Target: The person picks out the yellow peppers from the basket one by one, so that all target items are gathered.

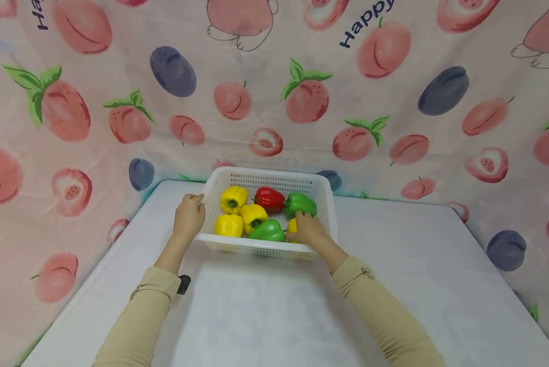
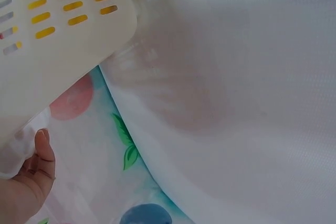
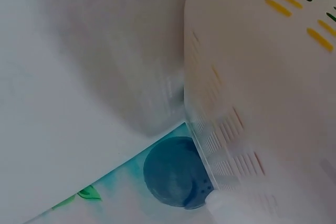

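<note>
A white plastic basket [image 1: 279,175] with slotted walls holds several bell peppers. At its left rim is my left hand [image 1: 189,216], fingers curled at the edge; the left wrist view shows the thumb [image 2: 45,148] beside the basket wall [image 2: 86,35]. My right hand [image 1: 309,229] reaches over the front right rim, its fingers bent down on a yellow bell pepper [image 1: 292,226] that it partly covers. Just behind it lies a green bell pepper [image 1: 301,204]. Only the basket's outside [image 3: 236,61] shows in the right wrist view, without the hand.
Further left in the basket are a red pepper [image 1: 269,199], a front green pepper [image 1: 268,231] and yellow peppers [image 1: 228,225]. The basket stands at the back of a white table [image 1: 265,306]. A fruit-printed cloth [image 1: 256,66] hangs behind and along both sides.
</note>
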Demonstrator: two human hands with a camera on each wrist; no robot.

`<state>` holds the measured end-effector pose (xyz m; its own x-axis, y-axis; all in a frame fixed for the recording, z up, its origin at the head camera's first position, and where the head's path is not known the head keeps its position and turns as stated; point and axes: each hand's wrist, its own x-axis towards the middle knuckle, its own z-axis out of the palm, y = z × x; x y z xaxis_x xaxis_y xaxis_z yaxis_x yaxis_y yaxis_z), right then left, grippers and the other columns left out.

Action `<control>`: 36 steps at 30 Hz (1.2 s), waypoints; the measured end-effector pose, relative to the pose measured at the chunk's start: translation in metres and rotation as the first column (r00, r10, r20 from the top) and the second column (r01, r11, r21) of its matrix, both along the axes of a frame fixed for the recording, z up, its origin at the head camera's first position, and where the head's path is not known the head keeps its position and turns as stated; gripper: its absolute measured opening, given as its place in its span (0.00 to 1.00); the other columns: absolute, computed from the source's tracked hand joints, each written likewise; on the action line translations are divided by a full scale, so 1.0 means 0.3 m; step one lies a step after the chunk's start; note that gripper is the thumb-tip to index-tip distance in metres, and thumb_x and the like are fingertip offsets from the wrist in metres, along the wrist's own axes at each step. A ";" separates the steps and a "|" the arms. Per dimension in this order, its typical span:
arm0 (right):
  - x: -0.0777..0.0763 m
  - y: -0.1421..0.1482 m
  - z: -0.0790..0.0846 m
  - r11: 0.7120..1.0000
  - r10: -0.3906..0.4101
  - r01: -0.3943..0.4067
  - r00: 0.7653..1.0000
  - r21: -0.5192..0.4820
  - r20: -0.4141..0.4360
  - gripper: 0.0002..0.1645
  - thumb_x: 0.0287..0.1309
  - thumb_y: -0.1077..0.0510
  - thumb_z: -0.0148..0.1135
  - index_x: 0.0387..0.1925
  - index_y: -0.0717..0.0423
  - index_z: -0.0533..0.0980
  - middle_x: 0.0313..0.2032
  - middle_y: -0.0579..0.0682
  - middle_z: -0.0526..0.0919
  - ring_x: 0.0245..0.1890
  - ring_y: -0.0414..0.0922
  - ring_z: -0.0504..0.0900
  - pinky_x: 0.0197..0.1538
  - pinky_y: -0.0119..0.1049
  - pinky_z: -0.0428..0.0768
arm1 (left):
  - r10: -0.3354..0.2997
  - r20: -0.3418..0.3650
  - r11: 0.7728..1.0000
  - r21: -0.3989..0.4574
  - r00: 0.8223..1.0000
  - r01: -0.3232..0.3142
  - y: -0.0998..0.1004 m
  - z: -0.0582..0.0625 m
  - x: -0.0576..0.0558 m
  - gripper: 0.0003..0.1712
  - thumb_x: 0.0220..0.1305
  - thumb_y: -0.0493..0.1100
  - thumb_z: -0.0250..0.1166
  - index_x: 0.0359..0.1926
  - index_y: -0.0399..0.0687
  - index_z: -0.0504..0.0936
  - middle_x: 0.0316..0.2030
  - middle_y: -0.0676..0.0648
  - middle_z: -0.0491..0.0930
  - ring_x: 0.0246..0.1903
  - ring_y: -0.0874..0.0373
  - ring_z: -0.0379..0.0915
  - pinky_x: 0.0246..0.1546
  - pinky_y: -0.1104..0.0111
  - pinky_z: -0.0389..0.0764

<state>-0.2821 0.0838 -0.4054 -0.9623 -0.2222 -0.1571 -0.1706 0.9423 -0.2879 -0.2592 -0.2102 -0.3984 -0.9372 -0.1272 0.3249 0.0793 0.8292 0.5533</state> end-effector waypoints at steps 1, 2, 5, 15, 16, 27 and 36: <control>0.000 0.000 -0.001 1.000 0.000 0.000 1.000 -0.001 -0.007 0.45 0.53 0.45 0.64 0.65 0.64 0.60 0.60 0.67 0.69 0.57 0.63 0.71 0.60 0.57 0.72 | 0.000 -0.002 1.000 0.000 1.000 0.000 0.001 0.001 0.002 0.20 0.67 0.32 0.50 0.58 0.25 0.70 0.51 0.26 0.72 0.49 0.33 0.73 0.50 0.49 0.77; 0.000 0.000 -0.002 1.000 0.002 -0.002 1.000 0.003 -0.018 0.44 0.53 0.45 0.64 0.64 0.64 0.60 0.59 0.67 0.69 0.57 0.63 0.71 0.60 0.57 0.72 | 0.000 -0.005 1.000 0.002 1.000 0.000 0.001 0.002 0.004 0.20 0.67 0.32 0.51 0.58 0.25 0.70 0.51 0.26 0.72 0.48 0.33 0.73 0.50 0.49 0.78; 0.003 -0.002 -0.003 1.000 -0.004 0.004 0.999 -0.005 -0.053 0.43 0.52 0.46 0.65 0.63 0.63 0.62 0.59 0.66 0.70 0.56 0.63 0.71 0.59 0.57 0.73 | -0.007 -0.020 1.000 -0.006 1.000 0.007 0.001 0.000 0.007 0.20 0.67 0.32 0.50 0.57 0.24 0.70 0.50 0.26 0.72 0.46 0.34 0.74 0.48 0.50 0.79; 0.011 0.003 0.008 0.998 -0.024 0.018 0.995 -0.063 -0.093 0.42 0.54 0.46 0.63 0.65 0.63 0.61 0.59 0.66 0.70 0.55 0.64 0.71 0.58 0.56 0.73 | -0.011 0.016 1.000 -0.019 1.000 0.011 -0.002 -0.005 0.004 0.21 0.67 0.32 0.49 0.58 0.25 0.70 0.49 0.27 0.72 0.46 0.35 0.74 0.48 0.50 0.78; 0.010 0.004 0.008 0.997 -0.027 0.021 0.995 -0.070 -0.095 0.43 0.54 0.46 0.62 0.65 0.63 0.61 0.60 0.66 0.70 0.55 0.64 0.71 0.59 0.57 0.73 | -0.012 0.016 1.000 -0.020 1.000 0.012 -0.002 -0.006 0.003 0.21 0.67 0.32 0.49 0.58 0.25 0.70 0.49 0.27 0.72 0.46 0.35 0.74 0.48 0.50 0.78; 0.004 0.008 0.027 0.989 -0.052 0.039 0.994 -0.140 -0.092 0.43 0.54 0.46 0.62 0.66 0.61 0.60 0.63 0.64 0.67 0.58 0.62 0.70 0.60 0.57 0.72 | -0.019 0.019 0.999 -0.026 1.000 0.019 0.001 0.004 -0.005 0.21 0.67 0.32 0.48 0.58 0.25 0.70 0.49 0.27 0.72 0.45 0.35 0.74 0.47 0.50 0.78; 0.005 0.003 0.025 0.985 -0.044 0.020 0.989 -0.173 -0.139 0.41 0.54 0.48 0.64 0.64 0.60 0.63 0.61 0.62 0.70 0.56 0.59 0.71 0.60 0.54 0.73 | -0.012 0.019 0.999 -0.035 1.000 0.012 0.000 0.005 -0.005 0.21 0.67 0.32 0.48 0.58 0.25 0.70 0.49 0.27 0.72 0.44 0.34 0.74 0.46 0.49 0.78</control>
